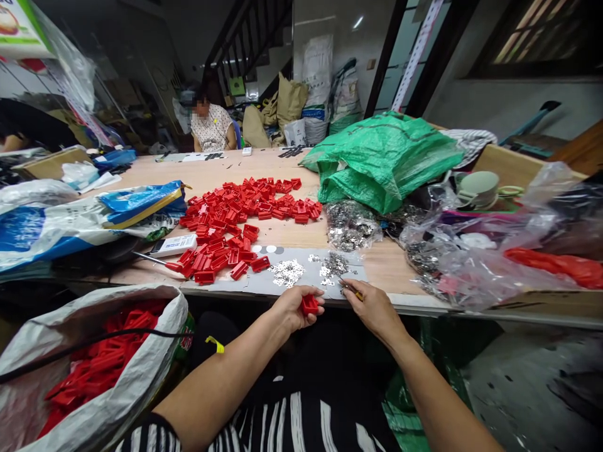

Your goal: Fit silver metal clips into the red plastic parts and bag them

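In the head view, my left hand (pixel 292 309) grips a small red plastic housing (pixel 309 305) just off the table's front edge. My right hand (pixel 375 309) is closed around a thin tool with a yellow handle (pixel 358 294); its dark tip points toward the metal parts, and its exact kind is unclear. Ahead of my hands, a pile of shiny flat metal pieces (pixel 287 273) lies on a grey sheet (pixel 257 285). Closer to the right hand is a second pile of small metal parts (pixel 335 263). Many more red housings (pixel 221 242) are heaped across the table.
An open white sack (pixel 164 351) of red housings stands at lower left. A green woven bag (pixel 391 157) and clear bags of metal parts (pixel 351 229) occupy the right. A red-handled screwdriver (pixel 173 267) lies near a white box (pixel 176 245). A person (pixel 214 129) sits across the table.
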Tool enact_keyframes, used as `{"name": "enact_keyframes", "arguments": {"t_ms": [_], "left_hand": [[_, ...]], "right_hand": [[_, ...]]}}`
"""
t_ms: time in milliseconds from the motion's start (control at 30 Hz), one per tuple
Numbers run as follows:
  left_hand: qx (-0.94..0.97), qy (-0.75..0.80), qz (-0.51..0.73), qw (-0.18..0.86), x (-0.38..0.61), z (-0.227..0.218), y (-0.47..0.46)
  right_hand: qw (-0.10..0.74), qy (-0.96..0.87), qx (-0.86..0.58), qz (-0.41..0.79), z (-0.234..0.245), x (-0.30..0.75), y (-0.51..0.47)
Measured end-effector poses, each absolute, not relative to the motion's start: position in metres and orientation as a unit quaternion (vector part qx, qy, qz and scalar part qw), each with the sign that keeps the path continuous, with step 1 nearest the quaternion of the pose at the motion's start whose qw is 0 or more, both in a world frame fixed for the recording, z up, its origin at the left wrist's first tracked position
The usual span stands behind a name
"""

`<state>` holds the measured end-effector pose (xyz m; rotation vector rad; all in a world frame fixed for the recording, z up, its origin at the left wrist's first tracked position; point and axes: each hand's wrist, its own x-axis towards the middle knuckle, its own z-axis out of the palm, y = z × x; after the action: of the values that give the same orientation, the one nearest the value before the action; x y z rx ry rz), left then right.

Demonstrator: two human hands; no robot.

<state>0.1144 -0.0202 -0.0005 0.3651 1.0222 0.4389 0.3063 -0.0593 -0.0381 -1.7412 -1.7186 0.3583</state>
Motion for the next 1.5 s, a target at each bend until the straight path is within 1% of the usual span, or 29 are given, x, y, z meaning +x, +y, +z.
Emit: {"name": "enact_keyframes", "arguments": {"t_ms": [100,267,367,567,700,967,1067,1167,1267,1367,1433,1500], "left_hand": [[0.157,0.472,0.206,0.843,0.114,-0.002,-0.019],[0.125,0.441,0.210,0.864,0.107,-0.004,-0.023],[0.108,0.425,0.212,0.873,0.103,-0.008,-0.028],[0.098,0.403,0.236,0.879,0.090,-0.012,-0.045],[0.127,0.335,0.285,0.889,0.073,-0.013,-0.057],[0.224,0.241,0.376,0.866,0.045,-0.013,-0.072],[0.284,0.247,0.420,0.826,0.043,-0.012,-0.075],[0.370,0.287,0.471,0.748,0.042,-0.011,-0.078],[0.439,0.317,0.500,0.676,0.040,-0.011,-0.081],[0.483,0.346,0.513,0.619,0.036,-0.011,-0.083],[0.520,0.369,0.509,0.578,0.033,-0.010,-0.085],[0.562,0.388,0.498,0.534,0.029,-0.009,-0.086]], "right_hand": [[0.327,-0.648,-0.676,0.125,-0.033,0.307,-0.058],[0.380,-0.617,-0.676,0.133,-0.027,0.312,-0.063],[0.392,-0.614,-0.670,0.144,-0.028,0.309,-0.067],[0.351,-0.658,-0.657,0.112,-0.032,0.295,-0.068],[0.310,-0.670,-0.669,0.084,-0.033,0.291,-0.066],[0.301,-0.673,-0.672,0.069,-0.036,0.293,-0.061],[0.330,-0.668,-0.664,0.055,-0.034,0.296,-0.061],[0.368,-0.640,-0.672,0.057,-0.026,0.297,-0.064],[0.391,-0.625,-0.663,0.133,-0.014,0.287,-0.072],[0.410,-0.642,-0.607,0.228,-0.003,0.265,-0.083],[0.402,-0.662,-0.576,0.261,0.003,0.247,-0.091],[0.383,-0.683,-0.562,0.267,0.009,0.230,-0.097]]}}
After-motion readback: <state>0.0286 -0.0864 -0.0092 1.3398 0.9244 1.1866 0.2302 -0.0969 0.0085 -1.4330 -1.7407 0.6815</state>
